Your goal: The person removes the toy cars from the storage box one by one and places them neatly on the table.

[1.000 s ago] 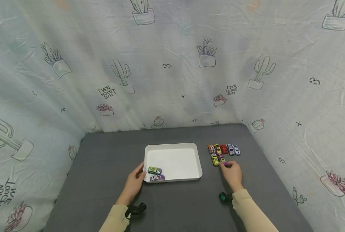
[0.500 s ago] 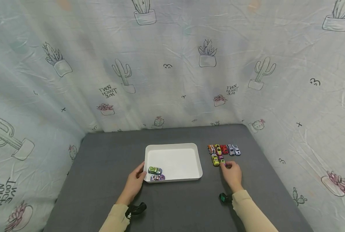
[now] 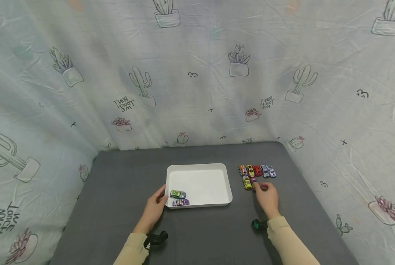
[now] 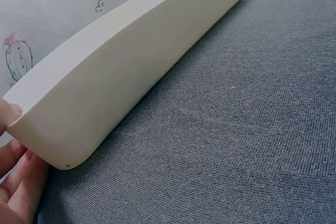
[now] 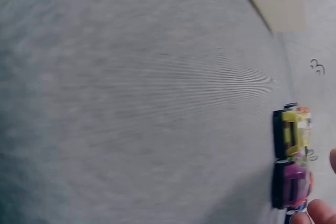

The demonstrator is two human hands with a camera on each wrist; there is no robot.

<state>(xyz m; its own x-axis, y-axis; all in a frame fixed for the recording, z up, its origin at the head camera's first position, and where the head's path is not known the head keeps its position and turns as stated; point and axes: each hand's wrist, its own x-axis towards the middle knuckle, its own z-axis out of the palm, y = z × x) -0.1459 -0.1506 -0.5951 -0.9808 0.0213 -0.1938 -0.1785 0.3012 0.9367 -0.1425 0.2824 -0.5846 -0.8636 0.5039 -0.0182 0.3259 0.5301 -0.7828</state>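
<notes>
Purple toy car sits on the table beside the yellow car, and the right hand has now closed its grip round it, while the left hand still rests straight-fingered against the white tray, so a lift looks ready.

You've got a matt grey woven cloth on the table, kinda coarse weave. The white tray looks like smooth matt plastic. The 2 toy cars, yellow car and purple car, have glossy paint.
</notes>
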